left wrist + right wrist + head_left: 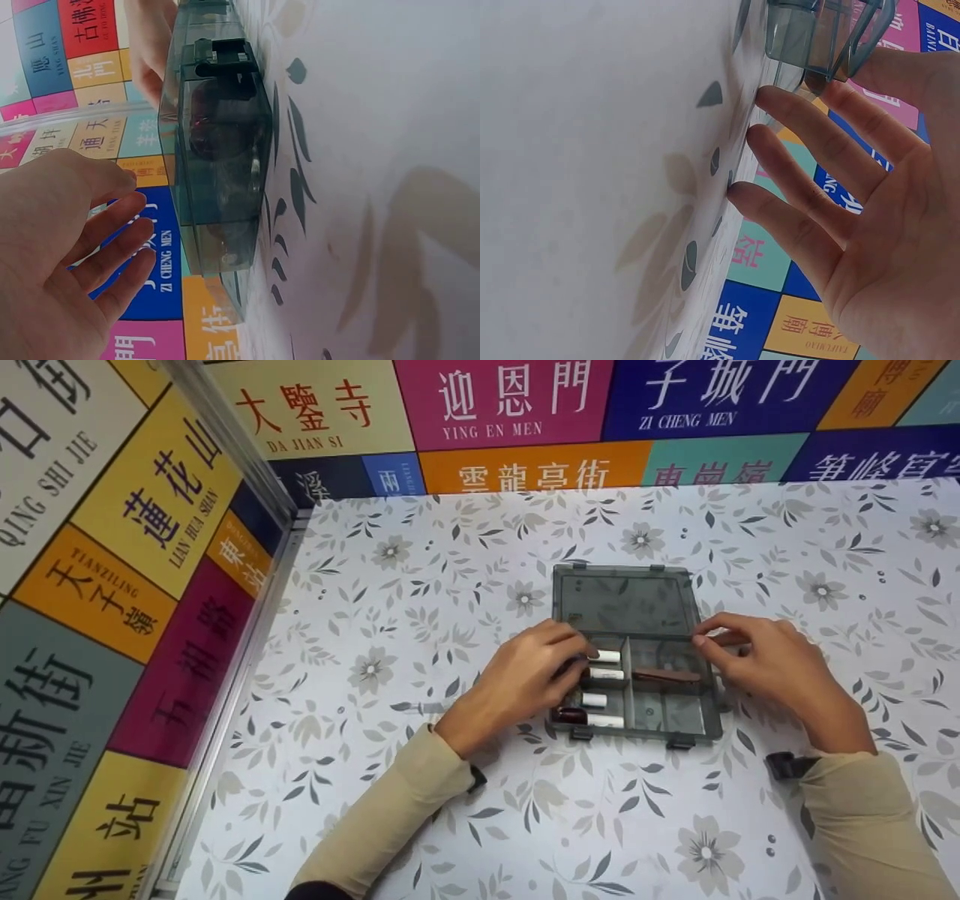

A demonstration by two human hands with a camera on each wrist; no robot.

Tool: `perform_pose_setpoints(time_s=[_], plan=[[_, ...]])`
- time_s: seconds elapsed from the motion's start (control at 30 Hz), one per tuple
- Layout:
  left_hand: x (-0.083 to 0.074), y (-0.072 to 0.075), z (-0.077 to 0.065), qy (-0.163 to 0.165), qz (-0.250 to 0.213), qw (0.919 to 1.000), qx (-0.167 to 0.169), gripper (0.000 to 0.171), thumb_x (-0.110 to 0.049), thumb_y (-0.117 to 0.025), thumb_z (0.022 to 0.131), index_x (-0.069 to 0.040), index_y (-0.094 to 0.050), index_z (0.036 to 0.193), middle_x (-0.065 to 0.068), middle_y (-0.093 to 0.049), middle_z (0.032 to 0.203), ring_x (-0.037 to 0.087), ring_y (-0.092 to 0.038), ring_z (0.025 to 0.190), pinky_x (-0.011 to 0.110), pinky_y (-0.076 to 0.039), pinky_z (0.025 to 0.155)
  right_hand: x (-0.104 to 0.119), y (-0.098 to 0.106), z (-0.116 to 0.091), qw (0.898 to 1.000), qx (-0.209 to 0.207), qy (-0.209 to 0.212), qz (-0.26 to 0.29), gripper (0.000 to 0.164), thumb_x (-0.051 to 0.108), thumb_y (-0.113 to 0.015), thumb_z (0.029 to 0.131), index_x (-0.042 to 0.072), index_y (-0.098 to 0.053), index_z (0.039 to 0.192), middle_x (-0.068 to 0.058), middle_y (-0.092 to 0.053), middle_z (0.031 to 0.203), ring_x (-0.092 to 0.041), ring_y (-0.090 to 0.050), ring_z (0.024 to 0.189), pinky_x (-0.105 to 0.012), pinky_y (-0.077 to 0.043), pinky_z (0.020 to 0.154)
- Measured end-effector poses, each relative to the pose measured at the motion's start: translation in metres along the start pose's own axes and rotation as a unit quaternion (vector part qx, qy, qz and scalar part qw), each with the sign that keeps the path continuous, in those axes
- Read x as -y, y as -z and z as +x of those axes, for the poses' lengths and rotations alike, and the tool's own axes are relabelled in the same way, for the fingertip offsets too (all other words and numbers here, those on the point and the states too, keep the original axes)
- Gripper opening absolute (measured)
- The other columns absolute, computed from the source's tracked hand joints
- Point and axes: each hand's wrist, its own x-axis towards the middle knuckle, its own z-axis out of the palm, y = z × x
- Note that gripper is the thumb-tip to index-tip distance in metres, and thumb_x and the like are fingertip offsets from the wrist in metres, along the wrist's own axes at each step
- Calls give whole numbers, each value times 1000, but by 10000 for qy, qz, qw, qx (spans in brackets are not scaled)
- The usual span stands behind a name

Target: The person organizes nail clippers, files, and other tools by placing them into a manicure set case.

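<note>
Hands at a divided plastic case with small capped bottles inside

A smoky-grey, rectangular, see-through plastic case (637, 733) lies flat before the person, right of the middle of the head view. Its see-through grey lid (626, 601) is folded back on the far side, which leaves the compartments within reach. In the left half, 4 small bottles with white cylindrical caps (594, 700) lie on their sides, caps pointing right; the nearest has a dark red body. They are probably laid down because the case looks too shallow for them to stand. Beyond a divider, which seems meant to keep contents apart, a slim brown strip (666, 676) lies across the right half.

The left hand (525, 664) bends over the left half, fingertips at the 2 farther bottles. The left wrist view shows loosely curved fingers, but whether a bottle is gripped cannot be told.

The right hand (776, 664) pinches the case's right edge near the hinge between thumb and index finger, its other fingers extended, likely to steady the case.

Around them spreads a white tabletop with grey leaves and flowers (420, 592). Behind rises a wall of coloured panels with Chinese lettering (510, 405).
</note>
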Motion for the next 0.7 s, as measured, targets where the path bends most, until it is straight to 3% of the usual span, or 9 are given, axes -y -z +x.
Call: perform_pose_setpoints(time_s=[0.27,0.5,0.7], plan=[[6,6,-16,28,-17,10000,-63,17,-13,-71,101,-17,-79,115,-3,-77,119,13,-71,107,23,-61,95,1,0,0,10000,12,1,1,46,66,-57,104,32,-75,129,-10,-81,126,-42,-78,108,-59,-54,78],[13,12,-32,257,-83,9996,-17,18,-12,-73,101,-17,-80,116,-3,-78,119,13,-72,110,25,-60,101,-1,-1,-1,10000,-18,61,4,45,65,-58,104,32,-75,130,-11,-81,125,-41,-79,105,-42,-50,69],[22,21,-45,321,-71,9993,-192,15,-15,-72,103,-18,-79,116,-3,-78,117,14,-72,111,27,-60,102,-1,-1,-2,9999,-49,95,38,44,64,-58,105,32,-75,129,-10,-81,125,-42,-79,106,-52,-54,73]])
